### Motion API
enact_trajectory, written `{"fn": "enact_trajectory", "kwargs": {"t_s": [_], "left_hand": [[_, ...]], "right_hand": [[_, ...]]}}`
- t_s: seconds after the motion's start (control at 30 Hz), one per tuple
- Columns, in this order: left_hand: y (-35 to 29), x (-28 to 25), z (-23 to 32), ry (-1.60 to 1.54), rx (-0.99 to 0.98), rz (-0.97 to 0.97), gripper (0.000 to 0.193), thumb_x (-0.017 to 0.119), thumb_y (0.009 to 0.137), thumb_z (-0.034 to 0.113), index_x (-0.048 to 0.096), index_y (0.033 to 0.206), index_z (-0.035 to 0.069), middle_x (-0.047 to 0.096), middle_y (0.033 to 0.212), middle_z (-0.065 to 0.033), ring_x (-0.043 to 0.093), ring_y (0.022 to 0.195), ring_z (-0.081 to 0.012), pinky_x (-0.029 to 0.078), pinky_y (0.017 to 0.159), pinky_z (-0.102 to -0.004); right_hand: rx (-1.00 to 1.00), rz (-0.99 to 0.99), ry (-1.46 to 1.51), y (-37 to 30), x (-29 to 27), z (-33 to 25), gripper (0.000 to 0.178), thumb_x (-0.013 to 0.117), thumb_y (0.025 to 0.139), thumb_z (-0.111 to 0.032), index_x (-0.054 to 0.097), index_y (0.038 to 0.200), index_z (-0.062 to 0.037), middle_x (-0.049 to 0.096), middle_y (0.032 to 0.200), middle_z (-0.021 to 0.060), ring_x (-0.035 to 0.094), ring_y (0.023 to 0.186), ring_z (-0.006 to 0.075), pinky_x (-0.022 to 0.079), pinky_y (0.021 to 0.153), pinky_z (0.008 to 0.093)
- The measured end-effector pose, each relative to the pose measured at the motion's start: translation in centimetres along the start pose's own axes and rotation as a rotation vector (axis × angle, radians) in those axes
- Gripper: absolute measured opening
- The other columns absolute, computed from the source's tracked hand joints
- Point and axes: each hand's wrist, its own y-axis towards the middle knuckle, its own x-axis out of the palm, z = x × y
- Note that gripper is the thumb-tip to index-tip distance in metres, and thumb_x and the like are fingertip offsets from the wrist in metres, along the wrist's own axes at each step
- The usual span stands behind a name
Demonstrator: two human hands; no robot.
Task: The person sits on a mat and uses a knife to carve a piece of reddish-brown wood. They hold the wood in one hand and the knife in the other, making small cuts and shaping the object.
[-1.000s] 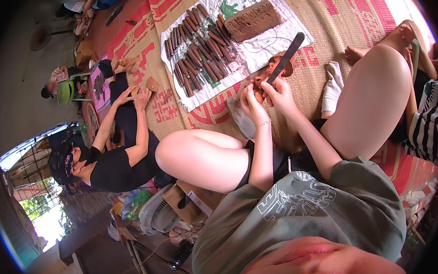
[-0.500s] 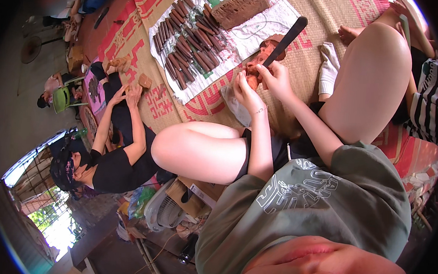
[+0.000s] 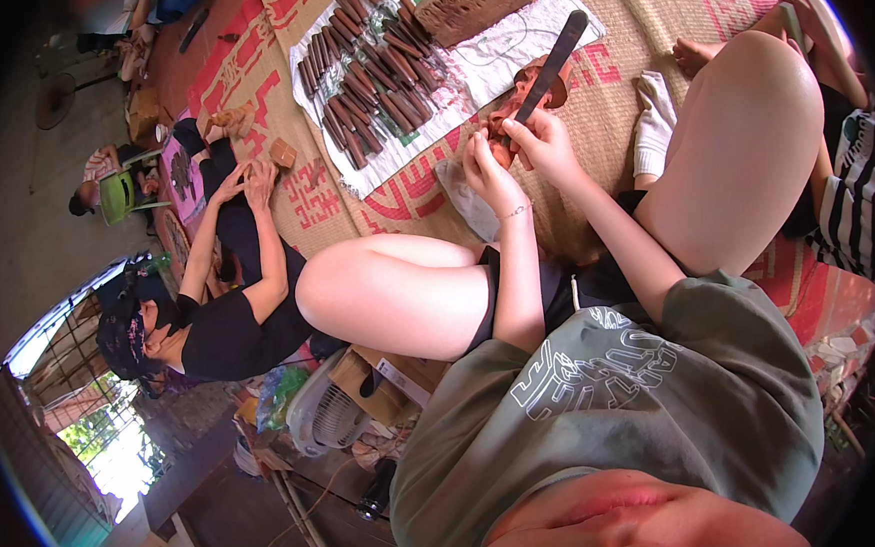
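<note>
My left hand [image 3: 498, 185] is closed around a small reddish-brown piece [image 3: 502, 154], which its fingers partly cover. Right above it, my right hand [image 3: 545, 148] grips the lower end of a long dark knife-like tool [image 3: 555, 65], thumb pressed along it. The tool slants up and away to a rounded far end. Its lower end meets the piece between my hands, where the contact is hidden. More reddish-brown material [image 3: 559, 88] shows just behind the tool. Many dark brown sticks [image 3: 384, 75] lie in rows on a white sheet [image 3: 468, 95] beyond my hands.
A rough brown block [image 3: 474, 7] rests on the sheet, over a patterned woven mat [image 3: 622, 44]. To my left a co-worker in black [image 3: 244, 332] works with both hands near a small brown block [image 3: 282, 154]. A person in stripes [image 3: 853, 199] sits at right. A fan [image 3: 334, 413] stands behind.
Both hands have moved slightly up and left in the picture. The dark tool stands a little steeper, its far end shifted left. The whole view has shifted slightly too.
</note>
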Motion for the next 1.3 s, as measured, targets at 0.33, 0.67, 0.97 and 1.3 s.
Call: {"fn": "enact_trajectory", "kwargs": {"t_s": [0.33, 0.67, 0.97, 1.3], "left_hand": [[0.0, 0.0, -0.2, -0.010, 0.017, 0.017, 0.036, 0.049, 0.088, 0.021, 0.048, 0.107, -0.009, 0.052, 0.110, -0.0161, 0.051, 0.101, -0.0205, 0.041, 0.088, -0.0305], [0.1, 0.2, 0.4, 0.011, 0.023, 0.004, 0.035, 0.048, 0.088, 0.021, 0.048, 0.105, -0.009, 0.052, 0.109, -0.0159, 0.051, 0.101, -0.0209, 0.042, 0.088, -0.0307], [0.9, -0.4, -0.3, 0.039, 0.028, 0.059, 0.037, 0.045, 0.088, 0.026, 0.051, 0.100, -0.009, 0.052, 0.103, -0.0152, 0.051, 0.097, -0.0213, 0.042, 0.085, -0.0323], [3.5, -3.4, -3.0, -0.427, -0.170, 0.292, 0.042, 0.043, 0.089, 0.030, 0.042, 0.115, -0.004, 0.049, 0.113, -0.0150, 0.049, 0.104, -0.0228, 0.039, 0.091, -0.0354]], "right_hand": [[-0.028, 0.065, -0.034, 0.1, 0.2, 0.7, 0.016, 0.059, 0.082, -0.015, 0.063, 0.080, 0.0001, 0.058, 0.058, 0.0038, 0.052, 0.050, 0.0066, 0.041, 0.045, 0.0233], [-0.108, 0.172, -0.118, -0.1, 0.5, 0.5, 0.017, 0.057, 0.083, -0.016, 0.063, 0.083, -0.0006, 0.057, 0.057, 0.0021, 0.050, 0.047, 0.0067, 0.039, 0.043, 0.0232], [-0.170, 0.142, -0.248, 0.1, 0.1, 0.4, 0.019, 0.056, 0.086, -0.019, 0.057, 0.081, -0.0014, 0.053, 0.059, -0.0002, 0.043, 0.043, 0.0042, 0.032, 0.037, 0.0207], [0.132, 0.214, -0.187, 1.2, -1.5, 1.7, 0.030, 0.050, 0.087, -0.028, 0.055, 0.074, -0.0017, 0.053, 0.057, 0.0033, 0.047, 0.044, 0.0075, 0.037, 0.040, 0.0218]]}}
